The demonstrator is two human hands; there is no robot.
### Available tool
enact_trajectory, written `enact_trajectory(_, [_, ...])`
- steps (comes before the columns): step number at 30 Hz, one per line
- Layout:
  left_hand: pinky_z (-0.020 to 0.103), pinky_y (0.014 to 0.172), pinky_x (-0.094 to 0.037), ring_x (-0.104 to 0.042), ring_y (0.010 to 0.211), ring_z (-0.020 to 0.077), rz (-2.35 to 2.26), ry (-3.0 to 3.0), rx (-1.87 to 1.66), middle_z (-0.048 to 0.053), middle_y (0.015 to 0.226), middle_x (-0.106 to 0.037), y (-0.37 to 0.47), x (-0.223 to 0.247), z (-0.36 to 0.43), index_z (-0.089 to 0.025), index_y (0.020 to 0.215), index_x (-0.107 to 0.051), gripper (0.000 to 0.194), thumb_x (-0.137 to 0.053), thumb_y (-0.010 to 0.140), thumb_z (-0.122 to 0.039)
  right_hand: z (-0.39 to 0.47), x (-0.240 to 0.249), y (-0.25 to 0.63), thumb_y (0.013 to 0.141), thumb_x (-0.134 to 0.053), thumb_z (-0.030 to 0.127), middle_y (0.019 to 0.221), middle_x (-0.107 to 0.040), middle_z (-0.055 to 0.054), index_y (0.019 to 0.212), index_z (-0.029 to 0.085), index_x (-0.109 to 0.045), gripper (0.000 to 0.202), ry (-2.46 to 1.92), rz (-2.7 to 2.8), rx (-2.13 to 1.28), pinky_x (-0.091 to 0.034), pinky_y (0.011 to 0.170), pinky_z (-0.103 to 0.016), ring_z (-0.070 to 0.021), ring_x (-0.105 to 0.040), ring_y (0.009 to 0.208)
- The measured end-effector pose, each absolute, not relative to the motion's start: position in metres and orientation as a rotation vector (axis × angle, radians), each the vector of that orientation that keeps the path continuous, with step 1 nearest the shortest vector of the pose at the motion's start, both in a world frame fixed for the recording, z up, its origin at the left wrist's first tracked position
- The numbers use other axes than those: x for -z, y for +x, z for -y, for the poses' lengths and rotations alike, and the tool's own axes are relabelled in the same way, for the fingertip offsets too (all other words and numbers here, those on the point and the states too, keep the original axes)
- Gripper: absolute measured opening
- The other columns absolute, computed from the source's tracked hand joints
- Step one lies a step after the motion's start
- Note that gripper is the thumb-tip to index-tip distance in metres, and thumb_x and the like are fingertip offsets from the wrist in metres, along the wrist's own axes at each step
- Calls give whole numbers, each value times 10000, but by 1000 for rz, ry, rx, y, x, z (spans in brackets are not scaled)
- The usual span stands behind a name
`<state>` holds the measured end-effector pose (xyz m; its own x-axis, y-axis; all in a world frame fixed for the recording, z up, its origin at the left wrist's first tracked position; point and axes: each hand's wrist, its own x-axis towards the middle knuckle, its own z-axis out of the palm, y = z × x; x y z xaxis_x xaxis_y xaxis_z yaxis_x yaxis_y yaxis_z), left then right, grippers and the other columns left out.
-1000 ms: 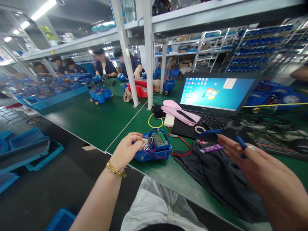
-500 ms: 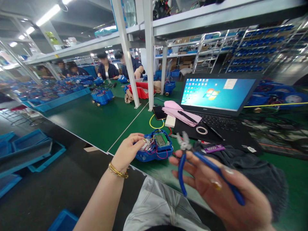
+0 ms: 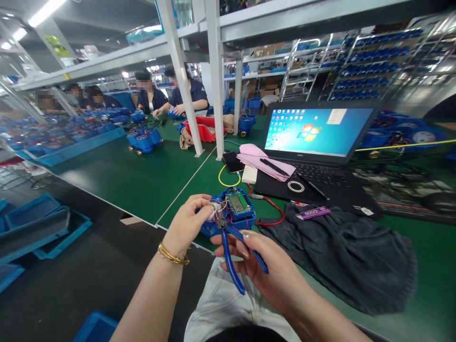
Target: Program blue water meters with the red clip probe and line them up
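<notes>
A blue meter housing [image 3: 245, 221] lies at the table's front edge, its lid off. It has a small grey display on a green circuit board [image 3: 236, 203], with thin coloured wires beside it. My left hand [image 3: 188, 219] is closed around the housing's left end, thumb over a pale round part; the fingertips are partly hidden. Blue-handled cutting pliers [image 3: 229, 259] rest in my right hand [image 3: 272, 263], handles spread apart. Their jaws are at the wires, close to my left thumb; whether they touch a wire I cannot tell.
Right of the housing are a red cable [image 3: 281, 212], a dark cloth [image 3: 342, 256] and a laptop [image 3: 320, 133]. Pink papers [image 3: 265, 161] and a phone [image 3: 233, 162] lie behind. White posts [image 3: 215, 85] rise from the table. Co-workers sit across, near another blue meter [image 3: 144, 141].
My right hand has brought the pliers leftward from the right of the housing to the wires by my left thumb. My left hand keeps its place on the housing. The view has shifted slightly.
</notes>
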<state>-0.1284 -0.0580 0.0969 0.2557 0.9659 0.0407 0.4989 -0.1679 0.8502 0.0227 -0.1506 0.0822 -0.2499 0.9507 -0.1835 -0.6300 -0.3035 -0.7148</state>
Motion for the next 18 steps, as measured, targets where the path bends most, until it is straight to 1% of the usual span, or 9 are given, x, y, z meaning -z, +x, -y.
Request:
enact_trajectory(3, [355, 836, -443, -556, 929, 216, -1335, 1799, -807, 73, 1099, -581, -129, -96, 58, -183, 682, -575, 253, -483, 725, -415, 147, -85, 20, 661, -688, 472, 943, -655, -126, 559, 168, -467, 390, -786, 632, -1768, -475, 716, -342, -230, -596, 845])
enact_trajectory(6, [375, 894, -426, -551, 975, 229, -1315, 1798, -835, 73, 1091, -581, -129, -95, 58, -181, 673, -581, 247, -492, 731, -405, 145, -86, 19, 631, -695, 460, 916, -654, -111, 570, 162, -517, 353, -831, 664, -1755, -473, 696, -314, -208, -587, 814])
enact_trajectory(8, [387, 909, -419, -551, 988, 237, -1310, 1783, -845, 72, 1098, -578, -129, -95, 58, -180, 676, -586, 247, -503, 732, -406, 144, -83, 17, 646, -679, 464, 885, -653, -101, 605, 158, -559, 331, -834, 700, -1735, -468, 682, -298, -194, -583, 789])
enact_trajectory(12, [398, 914, -411, -551, 994, 245, -1313, 1753, -842, 67, 1115, -576, -130, -93, 57, -182, 712, -605, 246, -521, 733, -412, 143, -74, 15, 709, -616, 468, 788, -629, -76, 732, 144, -628, 325, -825, 754, -1682, -450, 657, -276, -166, -564, 722])
enact_trajectory(14, [388, 898, -417, -553, 993, 247, -1316, 1745, -850, 65, 1117, -579, -131, -91, 55, -183, 710, -609, 251, -536, 734, -422, 145, -75, 17, 717, -595, 480, 737, -605, -60, 758, 138, -630, 346, -806, 790, -1688, -444, 647, -272, -153, -547, 679])
enact_trajectory(16, [359, 845, -441, -553, 995, 249, -1306, 1722, -863, 66, 1120, -585, -133, -89, 52, -181, 709, -613, 260, -558, 728, -434, 150, -80, 24, 743, -564, 507, 715, -590, -52, 796, 134, -633, 383, -762, 915, -1750, -436, 633, -270, -144, -534, 647])
enact_trajectory(18, [320, 745, -470, -559, 976, 247, -1295, 1678, -864, 67, 1143, -581, -134, -88, 49, -177, 717, -613, 285, -580, 720, -459, 158, -87, 40, 787, -525, 493, 791, -609, -72, 824, 140, -628, 369, -757, 1126, -1707, -438, 660, -282, -159, -556, 700])
